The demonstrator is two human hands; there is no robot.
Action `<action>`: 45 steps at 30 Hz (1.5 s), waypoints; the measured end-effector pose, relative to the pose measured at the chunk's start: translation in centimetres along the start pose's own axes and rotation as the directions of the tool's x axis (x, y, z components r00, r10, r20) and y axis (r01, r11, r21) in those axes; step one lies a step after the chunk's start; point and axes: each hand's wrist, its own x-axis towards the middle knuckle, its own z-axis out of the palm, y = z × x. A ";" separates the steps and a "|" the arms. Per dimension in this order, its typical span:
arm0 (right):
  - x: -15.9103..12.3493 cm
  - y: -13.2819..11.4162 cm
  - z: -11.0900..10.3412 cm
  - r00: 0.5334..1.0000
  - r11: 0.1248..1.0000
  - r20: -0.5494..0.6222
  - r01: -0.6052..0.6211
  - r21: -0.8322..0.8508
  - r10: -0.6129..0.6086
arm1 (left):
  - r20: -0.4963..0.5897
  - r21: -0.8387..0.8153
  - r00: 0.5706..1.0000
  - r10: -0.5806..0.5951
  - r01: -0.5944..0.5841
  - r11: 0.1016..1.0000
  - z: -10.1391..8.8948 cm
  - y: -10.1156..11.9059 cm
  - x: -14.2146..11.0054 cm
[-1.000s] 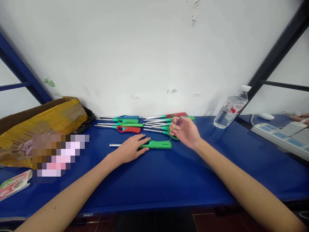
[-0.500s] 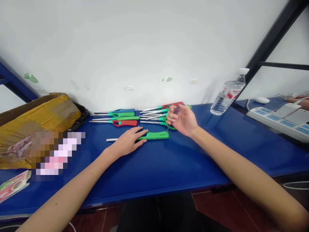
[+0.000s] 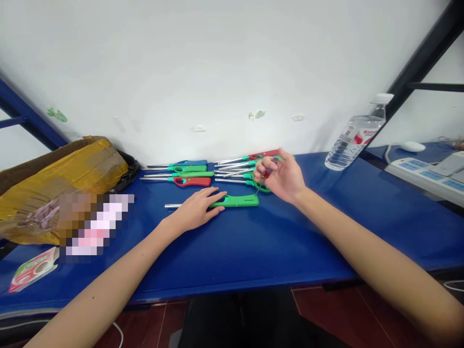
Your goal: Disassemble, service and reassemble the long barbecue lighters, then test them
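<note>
A green stick lighter [image 3: 240,200] with a metal tube lies flat on the blue table, handle end to the right. My left hand [image 3: 195,209] rests over its trigger part and holds it down, thumb on the near side, fingers on the far side. Above the handle's right end is my right hand [image 3: 284,179], closed round a small screwdriver [image 3: 267,173] with a dark and reddish handle. The thin shaft slants down to the lighter's end; whether its tip sits in a screw is too small to tell.
Behind lie two groups of lighters, with a red lighter [image 3: 194,181] at the left group's front. A water bottle [image 3: 357,133] and a power strip [image 3: 427,176] stand to the right. A taped cardboard box [image 3: 83,169] and a printed card [image 3: 33,269] are at left.
The camera view has shifted slightly. My left hand stays on the lighter. The screwdriver's handle has turned in my right fingers, showing red where it looked purple before.
</note>
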 end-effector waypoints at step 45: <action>3.2 2.1 2.6 0.996 1.000 -0.086 -0.026 -0.009 0.025 | -0.160 -0.063 0.982 -0.097 0.088 0.994 0.3 0.2 0.3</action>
